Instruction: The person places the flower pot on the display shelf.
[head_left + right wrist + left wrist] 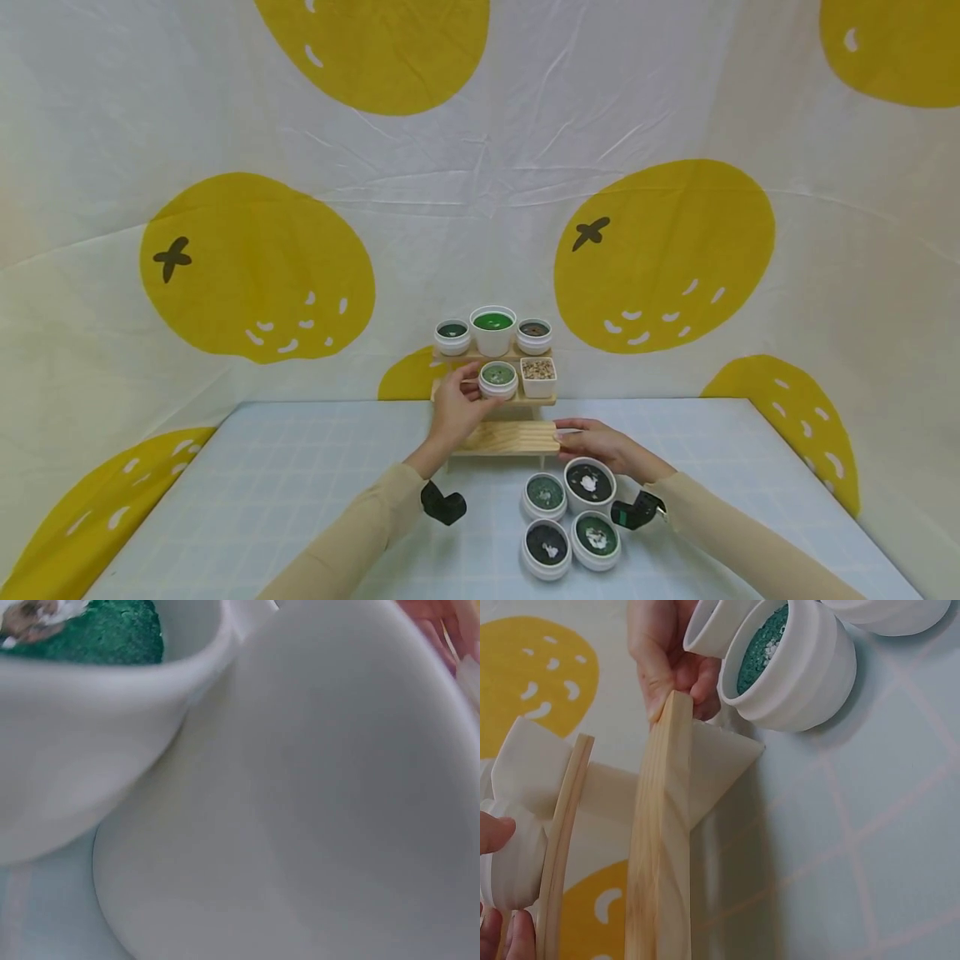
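A tiered wooden stand [504, 437] stands at the back of the table. My left hand [456, 408] grips a small round white pot with green filling [498, 377] on the middle tier; in the left wrist view, its thumb and fingertips lie on either side of that white pot [516, 862]. With my right hand [600, 443] I pinch the right end of the bottom board [660, 825]. Beside the round pot sits a square white pot [538, 379] with speckled, grainy filling. Some fingers [442, 630] show at the right wrist view's upper corner, behind a large white pot [300, 787].
On the top tier are a taller pot with bright green filling [492, 333] and two smaller pots [452, 337] on either side. Several white pots, including a dark-filled one [589, 482], stand on the table before the stand, close to my right wrist. Patterned cloth [465, 250] hangs behind.
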`<action>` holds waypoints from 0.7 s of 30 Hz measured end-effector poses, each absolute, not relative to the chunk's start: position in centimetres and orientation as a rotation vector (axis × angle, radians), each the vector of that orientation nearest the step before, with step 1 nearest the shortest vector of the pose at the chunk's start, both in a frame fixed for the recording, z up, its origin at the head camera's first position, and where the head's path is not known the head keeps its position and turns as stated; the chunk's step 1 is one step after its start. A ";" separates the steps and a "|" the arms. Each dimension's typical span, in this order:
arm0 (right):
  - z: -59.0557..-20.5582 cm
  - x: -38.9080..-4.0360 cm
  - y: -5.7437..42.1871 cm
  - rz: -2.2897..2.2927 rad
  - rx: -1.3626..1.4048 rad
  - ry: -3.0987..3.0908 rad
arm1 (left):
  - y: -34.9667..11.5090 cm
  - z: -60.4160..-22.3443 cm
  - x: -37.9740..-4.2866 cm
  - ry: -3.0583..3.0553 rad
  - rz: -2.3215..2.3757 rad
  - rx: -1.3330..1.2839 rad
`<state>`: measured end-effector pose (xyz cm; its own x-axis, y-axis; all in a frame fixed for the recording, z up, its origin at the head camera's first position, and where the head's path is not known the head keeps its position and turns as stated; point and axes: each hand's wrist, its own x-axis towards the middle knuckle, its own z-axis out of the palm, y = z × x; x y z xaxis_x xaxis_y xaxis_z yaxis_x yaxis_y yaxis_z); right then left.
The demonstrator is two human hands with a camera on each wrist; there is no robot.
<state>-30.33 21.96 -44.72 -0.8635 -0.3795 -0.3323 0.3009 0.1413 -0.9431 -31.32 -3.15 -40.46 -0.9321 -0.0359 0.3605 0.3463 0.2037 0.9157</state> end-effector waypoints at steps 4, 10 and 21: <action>-44.6 -30.3 21.9 -1.766 -0.053 1.934 | -3.2 -40.4 -31.3 -2.188 -1.766 -0.263; -44.7 -30.4 21.7 -1.773 -0.051 1.932 | -3.0 -40.2 -31.1 -2.198 -1.751 -0.240; -44.7 -30.3 21.8 -1.786 -0.029 1.915 | -2.8 -40.2 -30.7 -2.175 -1.743 -0.252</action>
<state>-30.31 21.76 -44.65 -0.8661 -0.3555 -0.3514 0.3258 0.1317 -0.9362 -30.71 -2.80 -40.16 -0.9262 -0.0735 0.3699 0.3450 0.2312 0.9097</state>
